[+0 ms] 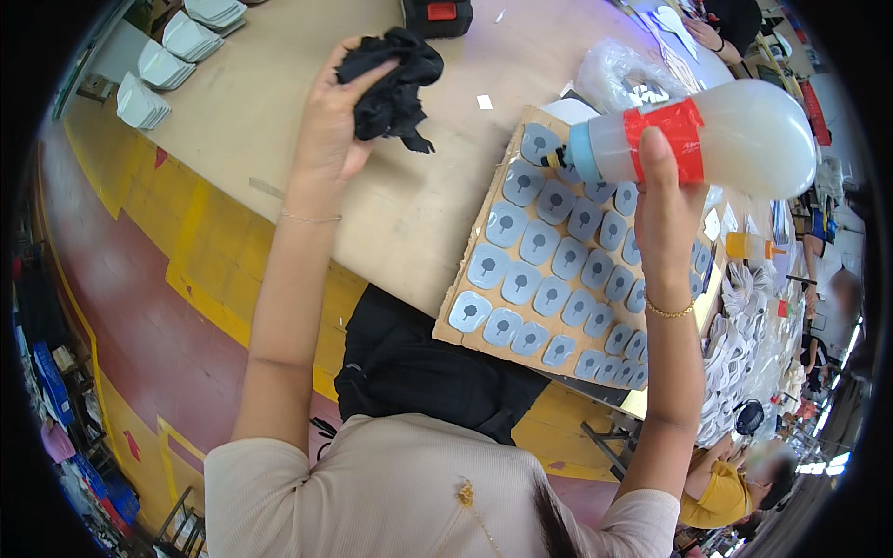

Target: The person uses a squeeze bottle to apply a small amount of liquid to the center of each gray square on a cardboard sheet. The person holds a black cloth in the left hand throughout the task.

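Your right hand (665,209) is clamped on the red-taped neck of the soft, milky plastic squeeze bottle (707,139), raised at right: squeeze gently. Your left hand (330,116) bunches a limp black cloth (395,79).

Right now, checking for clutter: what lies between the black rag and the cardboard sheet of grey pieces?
Bare tabletop separates black rag and cardboard sheet, head view.

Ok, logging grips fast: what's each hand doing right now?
Left hand: closed on a black cloth.
Right hand: closed around a squeeze bottle.
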`<control>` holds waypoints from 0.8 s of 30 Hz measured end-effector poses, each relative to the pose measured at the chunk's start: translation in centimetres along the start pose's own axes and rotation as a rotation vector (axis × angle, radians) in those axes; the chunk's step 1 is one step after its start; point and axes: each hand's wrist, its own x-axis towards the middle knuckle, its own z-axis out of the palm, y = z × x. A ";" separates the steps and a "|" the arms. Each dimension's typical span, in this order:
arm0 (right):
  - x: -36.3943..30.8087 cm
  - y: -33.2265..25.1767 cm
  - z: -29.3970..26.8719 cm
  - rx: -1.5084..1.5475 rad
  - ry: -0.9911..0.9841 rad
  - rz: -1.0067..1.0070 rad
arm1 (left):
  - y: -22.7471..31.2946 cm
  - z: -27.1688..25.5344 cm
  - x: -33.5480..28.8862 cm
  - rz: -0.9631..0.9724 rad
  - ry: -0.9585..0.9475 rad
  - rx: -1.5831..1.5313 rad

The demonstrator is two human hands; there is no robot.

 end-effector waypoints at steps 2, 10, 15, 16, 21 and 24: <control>-0.8 -0.4 0.6 -0.102 0.047 -0.048 | -1.3 -1.8 0.4 -0.078 -0.030 0.017; -1.0 -0.4 0.8 -0.217 0.004 -0.068 | -1.1 -1.4 0.5 -0.153 0.065 0.097; -1.3 0.1 1.0 -0.239 -0.014 -0.117 | -1.3 -2.0 0.7 -0.155 0.055 0.114; -1.3 0.2 1.0 -0.243 -0.017 -0.122 | -1.3 -1.9 0.7 -0.154 0.062 0.118; -1.4 0.2 1.3 -0.259 -0.024 -0.124 | -1.5 -1.8 0.6 -0.144 0.078 0.125; -1.3 0.5 1.8 -0.183 -0.016 -0.099 | -1.5 -1.8 0.6 -0.153 0.084 0.141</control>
